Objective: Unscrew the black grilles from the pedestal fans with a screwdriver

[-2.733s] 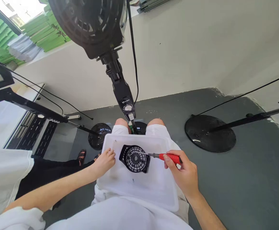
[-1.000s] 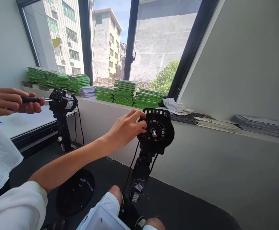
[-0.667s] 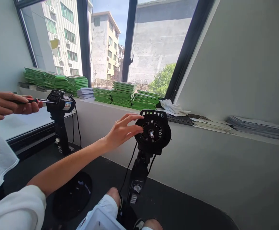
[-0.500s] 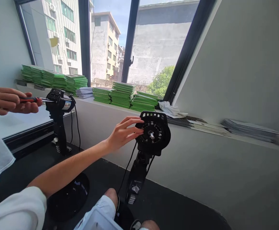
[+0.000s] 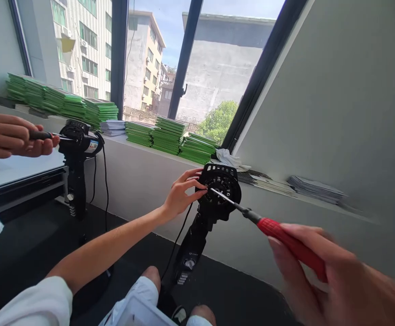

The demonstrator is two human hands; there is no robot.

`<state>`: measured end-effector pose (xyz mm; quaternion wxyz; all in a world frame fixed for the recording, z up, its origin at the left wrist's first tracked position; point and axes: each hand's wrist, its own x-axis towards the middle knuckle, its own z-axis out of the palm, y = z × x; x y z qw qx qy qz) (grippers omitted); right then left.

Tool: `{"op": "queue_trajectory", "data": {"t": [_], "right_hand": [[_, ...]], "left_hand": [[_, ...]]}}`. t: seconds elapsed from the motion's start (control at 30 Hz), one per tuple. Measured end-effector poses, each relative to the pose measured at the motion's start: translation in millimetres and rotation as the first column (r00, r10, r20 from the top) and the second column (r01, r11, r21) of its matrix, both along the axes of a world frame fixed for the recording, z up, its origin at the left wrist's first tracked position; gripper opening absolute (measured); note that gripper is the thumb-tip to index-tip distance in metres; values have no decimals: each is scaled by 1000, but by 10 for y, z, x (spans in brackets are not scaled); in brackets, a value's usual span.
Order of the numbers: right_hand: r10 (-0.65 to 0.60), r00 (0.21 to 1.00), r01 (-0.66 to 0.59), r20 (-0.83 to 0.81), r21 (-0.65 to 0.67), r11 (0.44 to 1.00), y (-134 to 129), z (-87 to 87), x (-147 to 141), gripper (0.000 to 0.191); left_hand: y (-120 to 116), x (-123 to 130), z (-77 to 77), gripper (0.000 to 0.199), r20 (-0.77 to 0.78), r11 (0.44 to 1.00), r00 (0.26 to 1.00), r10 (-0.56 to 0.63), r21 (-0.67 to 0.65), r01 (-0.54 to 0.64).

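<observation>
In front of me stands a black electric fan without blades or grille, its round motor head [image 5: 222,208] facing me. My left hand [image 5: 183,192] reaches to the left side of this face, thumb and index finger pinched together against it. Anything between those fingertips is too small to make out. At the right, my right hand [image 5: 336,276] is closed around the red handle of a screwdriver [image 5: 278,231]. Its metal shaft crosses the front of the motor, and the tip is close beside my left fingertips. Whether the tip touches a screw cannot be told.
To the left, another person's hands [image 5: 10,136] hold a screwdriver against a second black fan [image 5: 78,145]. Green-edged stacks [image 5: 166,136], a white cloth [image 5: 229,158] and grey sheets [image 5: 316,190] lie along the windowsill. A white tray [image 5: 139,312] rests at my lap.
My right hand has come into view from the right with the red screwdriver, its tip now at the motor face. My left thumb and index finger have drawn together. The view has shifted slightly.
</observation>
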<state>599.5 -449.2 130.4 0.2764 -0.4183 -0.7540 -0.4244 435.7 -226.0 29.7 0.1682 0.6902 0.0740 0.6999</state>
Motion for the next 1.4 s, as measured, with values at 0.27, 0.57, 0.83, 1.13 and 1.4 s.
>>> {"op": "queue_trajectory", "data": {"t": [0.27,0.57,0.83,1.13,1.4], "right_hand": [[-44,946,10,323,107,994,383,277,-364,10],[-66,938,49,341,58,997,330,319,-380,11],[-61,930,46,363,49,998,330,317,-335,11],[-68,923,45,378,70,997,319,331,-375,10],[-189,880,211,436,-2,978,293,479,-498,17]], "left_hand": [[43,88,-36,16,67,998,996,-52,-23,54],[22,141,-63,17,103,995,994,-40,-89,49],[20,130,-71,16,97,998,995,-35,-56,40],[-7,123,-70,15,79,997,997,-18,-73,24],[-40,108,-82,15,22,997,1000,0,-74,2]]}}
